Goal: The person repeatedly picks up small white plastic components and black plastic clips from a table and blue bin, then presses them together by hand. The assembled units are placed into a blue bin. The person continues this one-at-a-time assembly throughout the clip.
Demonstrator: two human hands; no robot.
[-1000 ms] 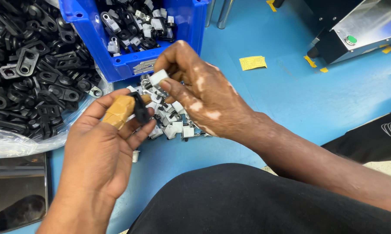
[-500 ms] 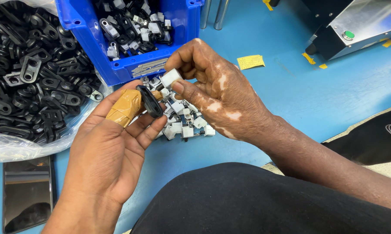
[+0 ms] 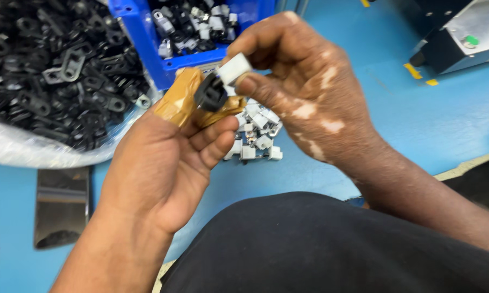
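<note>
We saw a small black plastic clip (image 3: 210,93) pinched in the left hand (image 3: 163,163), between its brown-taped thumb and forefinger. The right hand (image 3: 304,97) pressed a white rectangular piece (image 3: 234,69) against it, fingers clamped on that piece. Just below lay a loose heap of white pieces (image 3: 255,135) on the blue worktop (image 3: 418,125). A blue bin (image 3: 146,32) held mixed clips; a clear bag (image 3: 49,146) held black brackets (image 3: 54,70).
</note>
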